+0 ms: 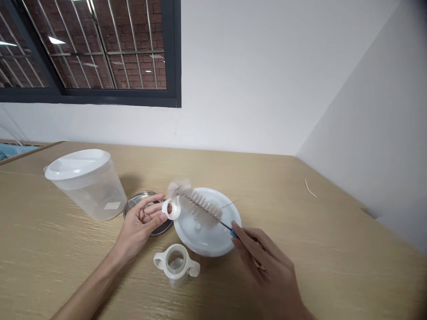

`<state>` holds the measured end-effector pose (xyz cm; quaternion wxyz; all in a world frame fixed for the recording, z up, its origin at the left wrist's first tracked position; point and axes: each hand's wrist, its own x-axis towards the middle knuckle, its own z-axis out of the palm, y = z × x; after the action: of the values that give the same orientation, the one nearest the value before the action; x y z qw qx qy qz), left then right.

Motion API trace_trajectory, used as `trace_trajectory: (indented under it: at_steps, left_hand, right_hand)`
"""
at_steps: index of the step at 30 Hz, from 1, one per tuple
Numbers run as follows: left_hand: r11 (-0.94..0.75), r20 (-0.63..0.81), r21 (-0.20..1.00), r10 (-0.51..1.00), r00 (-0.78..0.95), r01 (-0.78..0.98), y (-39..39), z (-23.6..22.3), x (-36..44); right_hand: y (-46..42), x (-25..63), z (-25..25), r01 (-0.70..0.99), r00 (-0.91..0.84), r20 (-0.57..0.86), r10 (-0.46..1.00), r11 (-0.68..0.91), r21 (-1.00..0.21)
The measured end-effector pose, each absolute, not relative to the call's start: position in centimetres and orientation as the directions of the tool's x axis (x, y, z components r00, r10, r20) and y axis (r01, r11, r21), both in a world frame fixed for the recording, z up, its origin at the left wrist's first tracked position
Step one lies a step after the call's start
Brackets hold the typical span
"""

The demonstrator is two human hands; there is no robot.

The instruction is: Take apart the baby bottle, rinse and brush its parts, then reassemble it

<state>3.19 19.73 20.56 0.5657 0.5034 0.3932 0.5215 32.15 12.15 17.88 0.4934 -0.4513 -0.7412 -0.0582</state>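
Observation:
Between the fingertips of my left hand (140, 220) is a small white plastic ring (171, 209), its opening turned up toward me. My right hand (267, 253) grips the blue handle of a bottle brush (200, 205). The brush's pale bristles stretch left over a white plate (213, 246), and its fluffy tip is close to the ring; whether they touch I cannot tell. Beneath the brush lie small items on the plate, with a thin wire-like piece at its right. Nearer to me stands a white two-handled baby bottle (176, 266), its top uncovered.
Partly behind my left hand sits a round metal tray (162, 229) with small pieces in it. A clear lidded plastic pitcher (88, 191) stands at the left. A thin pale strip (310, 188) lies at the table's right. Walls and a barred window rise behind.

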Motion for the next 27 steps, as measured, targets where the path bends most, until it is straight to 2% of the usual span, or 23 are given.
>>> trace_trajectory:
  at_steps: [4, 8, 13, 19, 24, 27]
  left_hand:
    - [-0.048, 0.078, 0.977, 0.987, 0.141, -0.206, 19.67, 20.55, 3.15]
    - [-0.051, 0.077, 0.977, 0.989, 0.123, -0.205, 19.7, 20.7, 3.27]
    - [-0.049, 0.07, 0.979, 0.993, 0.099, -0.199, 19.72, 20.81, 3.28]
    - [-0.089, 0.104, 0.978, 0.992, 0.069, -0.189, 19.76, 20.68, 3.21]
    - [-0.121, 0.138, 0.976, 0.987, 0.084, -0.183, 19.89, 20.48, 3.23]
    - [-0.147, 0.158, 0.975, 0.986, 0.056, -0.167, 19.92, 20.34, 3.24]
  right_hand:
    - [12.43, 32.27, 17.45, 0.77, -0.089, 0.787, 0.611, 0.543, -0.334]
    - [12.28, 32.46, 17.73, 0.755, -0.02, 0.799, 0.601, 0.533, -0.382]
    - [12.25, 32.38, 17.71, 0.722, -0.118, 0.78, 0.615, 0.592, -0.358]
    - [12.75, 32.58, 17.8, 0.778, -0.022, 0.784, 0.62, 0.504, -0.376]
    - [12.55, 31.88, 17.96, 0.7, -0.151, 0.746, 0.648, 0.604, -0.382]
    - [12.74, 32.07, 17.52, 0.736, -0.138, 0.741, 0.657, 0.569, -0.366]
